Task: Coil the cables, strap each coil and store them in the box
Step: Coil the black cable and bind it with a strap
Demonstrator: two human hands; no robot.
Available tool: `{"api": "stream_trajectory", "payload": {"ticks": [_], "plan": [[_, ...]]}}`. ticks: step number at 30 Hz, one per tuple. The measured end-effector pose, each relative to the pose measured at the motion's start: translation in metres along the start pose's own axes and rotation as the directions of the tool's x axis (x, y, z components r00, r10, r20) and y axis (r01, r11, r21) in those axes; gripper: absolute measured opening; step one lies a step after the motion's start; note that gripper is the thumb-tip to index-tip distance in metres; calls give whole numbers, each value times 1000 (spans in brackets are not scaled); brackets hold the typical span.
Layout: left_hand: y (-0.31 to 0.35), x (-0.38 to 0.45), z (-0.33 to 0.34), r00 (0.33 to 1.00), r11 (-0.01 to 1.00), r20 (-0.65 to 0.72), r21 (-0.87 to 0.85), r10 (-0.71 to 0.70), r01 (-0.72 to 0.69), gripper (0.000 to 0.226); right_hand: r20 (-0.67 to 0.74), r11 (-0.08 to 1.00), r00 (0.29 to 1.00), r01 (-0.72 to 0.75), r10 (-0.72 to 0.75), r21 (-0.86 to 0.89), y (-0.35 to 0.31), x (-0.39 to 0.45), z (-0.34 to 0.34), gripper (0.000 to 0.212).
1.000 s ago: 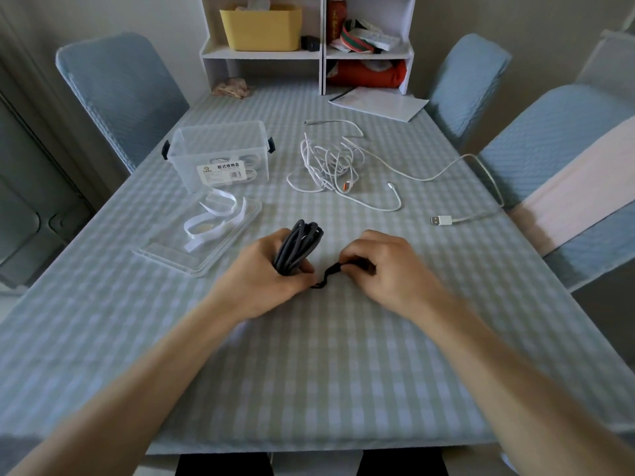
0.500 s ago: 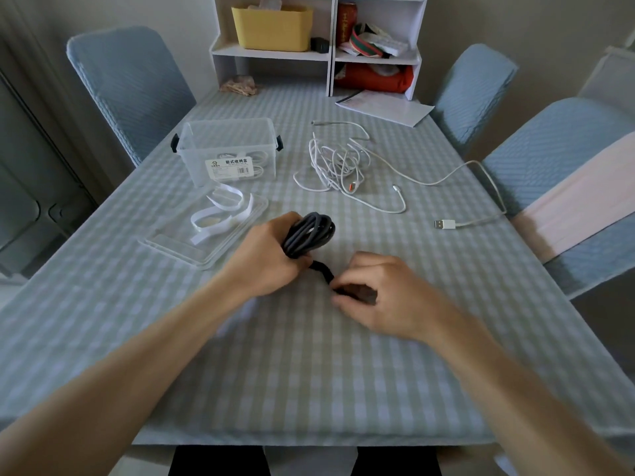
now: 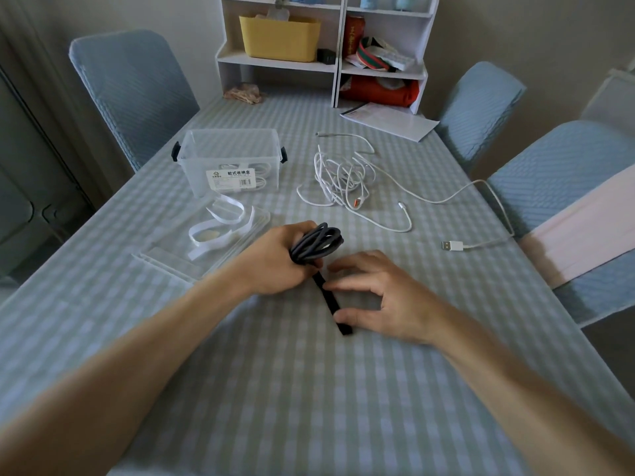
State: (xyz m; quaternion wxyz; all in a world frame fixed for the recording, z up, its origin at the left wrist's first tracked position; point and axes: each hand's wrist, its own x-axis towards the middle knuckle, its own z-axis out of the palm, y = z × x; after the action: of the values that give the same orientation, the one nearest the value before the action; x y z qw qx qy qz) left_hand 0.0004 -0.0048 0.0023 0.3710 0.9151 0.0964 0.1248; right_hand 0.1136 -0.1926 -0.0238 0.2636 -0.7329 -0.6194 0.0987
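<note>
Fingers of the left hand (image 3: 275, 261) curl tight round a coiled dark grey cable (image 3: 318, 242), holding the bundle just above the tabletop (image 3: 309, 389), which wears a pale green and white checked cloth. Over on the right hand (image 3: 381, 297), the fingers are loosely spread, thumb and fingertips touching a flat black strap (image 3: 331, 302) that runs from the coil toward the near edge and lies on the cloth. Beyond them, a tangle of loose white cables (image 3: 347, 182) sprawls across the middle, one white USB plug (image 3: 450, 246) trailing off to the right. A clear plastic storage box (image 3: 230, 159) with black clips stands far left, white coils already visible inside; its clear lid (image 3: 192, 249) lies in front, carrying white straps (image 3: 220, 225). Blue quilted chairs (image 3: 130, 91) ring the table, and a white shelf unit (image 3: 330, 60) with a yellow bin (image 3: 280, 37) stands at the far end, a white paper sheet (image 3: 390, 121) before it.
</note>
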Motion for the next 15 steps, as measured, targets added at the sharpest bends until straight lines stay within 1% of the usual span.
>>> {"api": "stream_trajectory", "payload": {"ticks": [2, 4, 6, 7, 8, 9, 11, 13, 15], "plan": [[-3, -1, 4, 1000, 1000, -7, -1, 23, -23, 30, 34, 999, 999, 21, -20, -45, 1, 1, 0, 51], [-6, -3, 9, 997, 997, -32, 35, 70, -69, 34, 43, 993, 998, 52, -48, -103, 3, 1, 0, 51], [-8, -6, 12, 986, 985, -92, 110, 140, -130, 23, 19, 987, 998, 63, -61, -145, 3, 0, 2, 52], [-8, -7, 10, 976, 972, -138, 192, 167, -139, 14, -3, 984, 999, 51, -53, -172, 1, -1, 3, 55], [-9, -7, 8, 965, 947, -198, 302, 174, -108, 11, -24, 981, 999, 19, -24, -195, 1, -1, 5, 60], [-7, -9, 2, 952, 910, -255, 413, 167, -48, 12, -53, 976, 999, -24, 12, -219, -1, 0, 7, 64], [0, -14, -8, 952, 851, -292, 518, 88, 81, 14, -120, 969, 990, -101, 75, -225, -6, 2, 10, 68], [5, -21, -13, 972, 827, -236, 546, -3, 135, 14, -171, 968, 982, -123, 86, -220, -11, 6, 12, 64], [9, -28, -15, 984, 814, -170, 563, -57, 145, 12, -202, 967, 978, -99, 51, -236, -14, 8, 17, 58]]}}
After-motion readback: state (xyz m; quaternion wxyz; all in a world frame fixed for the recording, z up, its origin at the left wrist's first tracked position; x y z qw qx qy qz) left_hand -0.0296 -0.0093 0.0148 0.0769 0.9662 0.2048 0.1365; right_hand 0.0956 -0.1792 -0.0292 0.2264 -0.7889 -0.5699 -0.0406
